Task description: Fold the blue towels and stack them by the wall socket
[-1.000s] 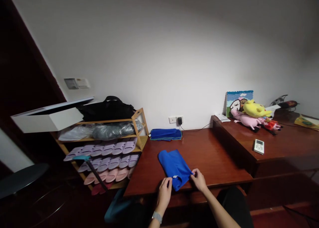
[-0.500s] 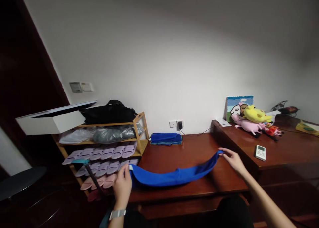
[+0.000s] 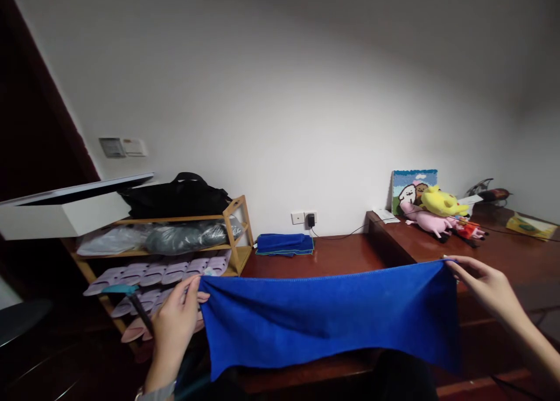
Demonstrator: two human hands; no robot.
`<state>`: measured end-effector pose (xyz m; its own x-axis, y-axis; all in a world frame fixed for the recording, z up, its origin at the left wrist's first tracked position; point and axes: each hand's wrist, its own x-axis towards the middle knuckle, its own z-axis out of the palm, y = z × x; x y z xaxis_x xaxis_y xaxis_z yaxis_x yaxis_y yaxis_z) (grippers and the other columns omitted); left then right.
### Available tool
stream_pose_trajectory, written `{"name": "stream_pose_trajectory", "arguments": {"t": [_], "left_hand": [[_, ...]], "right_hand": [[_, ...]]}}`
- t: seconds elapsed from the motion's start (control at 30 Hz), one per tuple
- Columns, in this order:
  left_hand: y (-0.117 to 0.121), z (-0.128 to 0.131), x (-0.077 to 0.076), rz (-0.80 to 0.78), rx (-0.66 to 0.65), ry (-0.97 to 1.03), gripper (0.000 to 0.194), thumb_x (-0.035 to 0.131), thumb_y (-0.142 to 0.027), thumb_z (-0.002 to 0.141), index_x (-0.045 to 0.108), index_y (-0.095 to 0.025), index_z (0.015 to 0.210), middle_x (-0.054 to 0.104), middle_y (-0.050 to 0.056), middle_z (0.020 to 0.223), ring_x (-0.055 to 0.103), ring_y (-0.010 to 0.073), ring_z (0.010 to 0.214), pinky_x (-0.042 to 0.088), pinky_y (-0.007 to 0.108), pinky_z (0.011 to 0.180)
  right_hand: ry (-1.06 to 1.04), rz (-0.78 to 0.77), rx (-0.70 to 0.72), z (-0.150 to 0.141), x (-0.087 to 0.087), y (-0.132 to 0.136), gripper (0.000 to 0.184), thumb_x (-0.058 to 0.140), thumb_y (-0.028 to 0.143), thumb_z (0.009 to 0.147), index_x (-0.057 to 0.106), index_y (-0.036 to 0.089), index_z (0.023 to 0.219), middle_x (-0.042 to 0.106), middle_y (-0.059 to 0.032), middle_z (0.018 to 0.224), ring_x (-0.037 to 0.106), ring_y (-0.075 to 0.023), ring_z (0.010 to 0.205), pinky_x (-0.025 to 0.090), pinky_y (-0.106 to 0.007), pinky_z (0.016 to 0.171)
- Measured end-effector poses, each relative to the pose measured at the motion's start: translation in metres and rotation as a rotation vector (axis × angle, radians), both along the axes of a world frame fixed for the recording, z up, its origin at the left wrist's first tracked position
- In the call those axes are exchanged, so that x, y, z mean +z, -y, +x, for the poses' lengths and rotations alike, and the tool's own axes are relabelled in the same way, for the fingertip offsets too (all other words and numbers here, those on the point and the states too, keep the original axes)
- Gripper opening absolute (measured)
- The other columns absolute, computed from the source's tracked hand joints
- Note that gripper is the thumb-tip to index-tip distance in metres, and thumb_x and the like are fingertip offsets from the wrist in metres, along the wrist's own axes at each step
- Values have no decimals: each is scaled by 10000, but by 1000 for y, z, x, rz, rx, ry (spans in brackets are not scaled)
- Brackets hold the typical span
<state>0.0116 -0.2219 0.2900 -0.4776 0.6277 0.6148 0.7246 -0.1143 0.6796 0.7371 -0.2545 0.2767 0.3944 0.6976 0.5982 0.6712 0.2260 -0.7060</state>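
A blue towel [image 3: 328,313] hangs stretched between my two hands, above the front of the reddish-brown wooden table [image 3: 336,255]. My left hand [image 3: 177,316] pinches its upper left corner between thumb and fingers. At the other end, my right hand [image 3: 487,281] pinches the upper right corner. The top hem runs nearly straight, while the lower edge hangs free and curves up in the middle. Against the wall at the back of the table lies a folded blue towel pile [image 3: 284,244] with a greenish edge, apart from both hands.
Left stands a wooden shoe rack [image 3: 238,237] with rows of lilac slippers [image 3: 164,272], a black bag [image 3: 179,196] and a white box [image 3: 96,213] on top. On the higher right surface lie plush toys [image 3: 441,205]. A charger [image 3: 311,219] with a cord sits in the wall socket.
Both hands have moved apart and nearer to me, the right one further right. The towel, a sagging narrow band before, is now pulled taut and hangs opened out.
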Motion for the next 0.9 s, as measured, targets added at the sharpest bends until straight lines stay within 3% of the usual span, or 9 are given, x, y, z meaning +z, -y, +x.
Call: {"name": "stream_pose_trajectory", "arguments": {"t": [0.13, 0.23, 0.33, 0.43, 0.53, 0.63, 0.73, 0.9], "left_hand": [[-38, 1, -13, -194, -163, -18, 470, 507, -642, 854, 717, -241, 980, 751, 1, 605, 758, 264, 623, 578, 330, 624], [-72, 5, -9, -286, -241, -50, 381, 508, -548, 828, 710, -236, 917, 733, 6, 559, 737, 260, 568, 552, 312, 557], [-101, 9, 11, -217, -226, -97, 335, 503, -503, 829, 704, -239, 877, 788, 51, 696, 764, 260, 712, 574, 317, 677], [-116, 9, 34, -101, -159, -126, 387, 463, -518, 859, 704, -222, 929, 814, 125, 979, 747, 277, 966, 562, 359, 881], [-111, 4, 34, -10, -84, -132, 453, 404, -545, 899, 692, -205, 980, 777, 162, 1112, 703, 292, 1070, 535, 409, 978], [-95, -4, -1, 47, -50, -124, 437, 419, -571, 901, 685, -226, 938, 776, 130, 1052, 704, 289, 1025, 550, 420, 957], [-79, -13, -63, 21, -106, -124, 406, 449, -585, 884, 679, -251, 867, 787, 98, 978, 721, 288, 985, 572, 425, 933], [-61, -21, -169, -191, -298, -148, 442, 459, -648, 871, 701, -280, 848, 814, 67, 980, 760, 284, 994, 601, 439, 962]], "right_hand": [[-24, -126, 71, 2, -18, -35, 588, 714, 746, 708, 834, 223, 947, 818, -115, 965, 747, -289, 784, 604, -374, 675], [-35, -189, 171, -7, -20, -77, 585, 699, 732, 702, 834, 199, 904, 815, -129, 918, 732, -279, 743, 592, -377, 677], [-41, -168, 250, -19, -7, -118, 576, 680, 723, 693, 814, 179, 823, 804, -139, 842, 716, -270, 706, 582, -388, 702], [-77, -56, 201, -30, 12, -144, 579, 657, 725, 685, 798, 184, 833, 806, -141, 893, 732, -279, 780, 577, -404, 784], [-94, 14, 128, -37, 16, -150, 572, 638, 701, 716, 797, 199, 938, 810, -134, 988, 739, -283, 869, 567, -406, 850], [-79, 20, 122, -41, -3, -139, 538, 636, 670, 750, 789, 210, 984, 807, -122, 1031, 735, -286, 931, 568, -401, 881], [-57, -44, 154, -45, -42, -123, 490, 631, 644, 759, 789, 229, 965, 808, -107, 1030, 741, -302, 976, 566, -429, 933], [18, -205, 260, -59, -129, -106, 390, 617, 617, 710, 785, 276, 798, 819, -105, 936, 766, -344, 932, 578, -493, 933]]}}
